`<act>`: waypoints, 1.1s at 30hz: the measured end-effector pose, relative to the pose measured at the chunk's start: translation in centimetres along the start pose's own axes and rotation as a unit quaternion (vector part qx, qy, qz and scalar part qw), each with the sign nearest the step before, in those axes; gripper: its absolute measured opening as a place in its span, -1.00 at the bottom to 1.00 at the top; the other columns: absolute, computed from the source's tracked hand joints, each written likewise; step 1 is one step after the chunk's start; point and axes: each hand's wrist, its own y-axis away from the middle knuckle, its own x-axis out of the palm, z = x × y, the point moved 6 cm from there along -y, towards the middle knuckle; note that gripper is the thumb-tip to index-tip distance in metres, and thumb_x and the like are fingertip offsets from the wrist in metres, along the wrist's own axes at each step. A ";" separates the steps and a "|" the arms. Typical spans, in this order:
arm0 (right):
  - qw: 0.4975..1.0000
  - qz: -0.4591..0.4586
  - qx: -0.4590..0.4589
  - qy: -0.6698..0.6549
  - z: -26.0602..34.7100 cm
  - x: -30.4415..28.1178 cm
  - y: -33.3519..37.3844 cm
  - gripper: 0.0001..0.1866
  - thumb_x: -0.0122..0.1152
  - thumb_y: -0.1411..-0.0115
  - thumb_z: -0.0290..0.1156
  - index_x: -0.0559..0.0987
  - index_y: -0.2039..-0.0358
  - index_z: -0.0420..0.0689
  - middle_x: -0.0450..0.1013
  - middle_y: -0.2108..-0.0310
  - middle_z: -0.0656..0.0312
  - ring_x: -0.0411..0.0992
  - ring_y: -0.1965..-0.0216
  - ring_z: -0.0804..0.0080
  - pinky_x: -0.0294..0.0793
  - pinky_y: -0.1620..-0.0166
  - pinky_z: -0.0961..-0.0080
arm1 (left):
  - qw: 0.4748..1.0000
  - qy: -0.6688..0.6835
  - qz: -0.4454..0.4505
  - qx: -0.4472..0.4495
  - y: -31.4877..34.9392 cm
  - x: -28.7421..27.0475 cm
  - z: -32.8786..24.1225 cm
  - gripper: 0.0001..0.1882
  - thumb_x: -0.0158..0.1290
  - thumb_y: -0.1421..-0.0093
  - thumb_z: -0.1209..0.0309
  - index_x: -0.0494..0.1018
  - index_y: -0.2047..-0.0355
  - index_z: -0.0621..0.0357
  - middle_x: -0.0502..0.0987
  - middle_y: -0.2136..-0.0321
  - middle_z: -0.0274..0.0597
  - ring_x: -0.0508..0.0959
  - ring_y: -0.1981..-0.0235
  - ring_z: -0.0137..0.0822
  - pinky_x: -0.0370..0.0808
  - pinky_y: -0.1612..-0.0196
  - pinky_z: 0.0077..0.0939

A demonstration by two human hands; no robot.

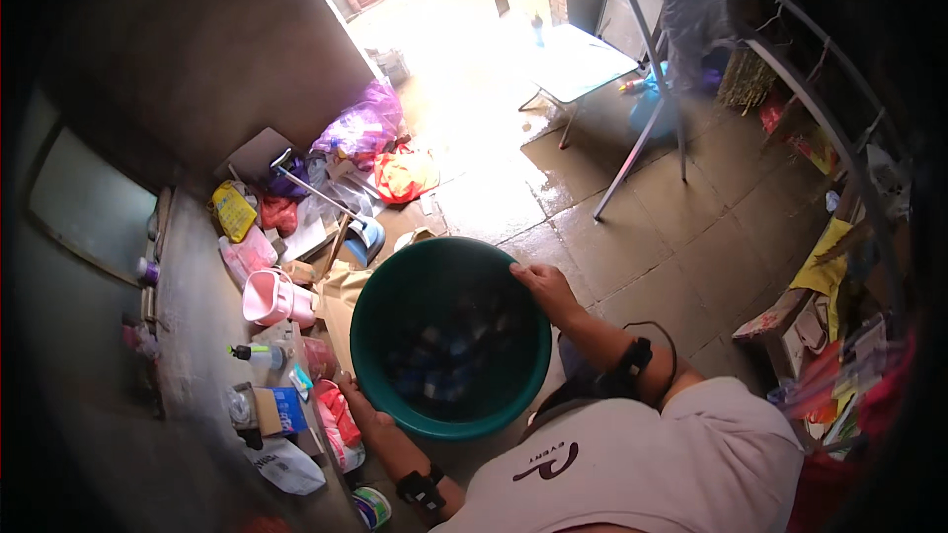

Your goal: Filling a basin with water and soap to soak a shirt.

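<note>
A large round green basin (pixel 373 336) is in front of me, between my two hands. Small dark, blue and whitish things (pixel 449 360) lie in the bottom of it, too dim to name. My right hand (pixel 546 288) grips the basin's rim at the upper right, with the thumb over the edge. Against the basin's lower left side, my left hand (pixel 365 410) is closed on it, its fingers partly hidden by the wall. Both wrists wear black straps with small devices.
To the left stand a pink bucket (pixel 272 296), a spray bottle (pixel 259 354) and a blue box (pixel 288 410). Bags (pixel 406 175) and a long-handled dustpan (pixel 363 239) lie beyond. A folding table (pixel 583 61) and metal frame (pixel 642 133) stand far right on wet floor.
</note>
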 end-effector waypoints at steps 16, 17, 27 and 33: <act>0.997 0.064 0.001 0.039 9.2 3.3 -35.5 -0.45 0.01 -0.07 0.10 0.53 0.53 -0.24 0.47 0.54 -0.02 0.48 0.42 0.16 0.40 0.30 0.28 | 0.999 -0.037 0.005 -0.014 -24.8 21.6 -0.6 -0.57 -0.16 -0.11 -0.02 0.42 0.44 0.11 0.51 0.43 -0.27 0.49 0.40 -0.33 0.44 0.27 -0.48; 0.998 0.055 0.006 0.037 9.3 3.5 -37.4 -0.45 0.01 -0.07 0.10 0.53 0.53 -0.24 0.47 0.54 -0.02 0.48 0.42 0.16 0.40 0.30 0.28 | 0.998 -0.042 0.006 -0.040 -26.3 24.9 -0.8 -0.61 -0.16 -0.12 0.01 0.41 0.47 0.07 0.50 0.47 -0.31 0.48 0.43 -0.36 0.42 0.30 -0.52; 0.999 0.013 0.041 -0.009 16.5 1.6 -59.1 -0.50 0.07 -0.05 0.06 0.55 0.58 -0.20 0.46 0.61 0.06 0.46 0.50 0.32 0.39 0.38 0.37 | 0.992 -0.034 0.100 -0.072 -44.2 46.8 -2.5 -0.66 -0.13 -0.13 0.07 0.38 0.55 0.06 0.49 0.53 -0.27 0.48 0.47 -0.34 0.45 0.34 -0.48; 1.000 0.003 0.003 0.012 21.3 0.5 -76.5 -0.52 0.10 -0.09 -0.01 0.48 0.65 -0.23 0.37 0.69 0.24 0.30 0.60 0.56 0.30 0.50 0.48 | 0.975 -0.099 0.066 0.187 -47.4 62.4 -3.6 -0.60 -0.14 -0.11 0.09 0.42 0.32 0.20 0.50 0.39 -0.18 0.51 0.36 -0.24 0.47 0.25 -0.42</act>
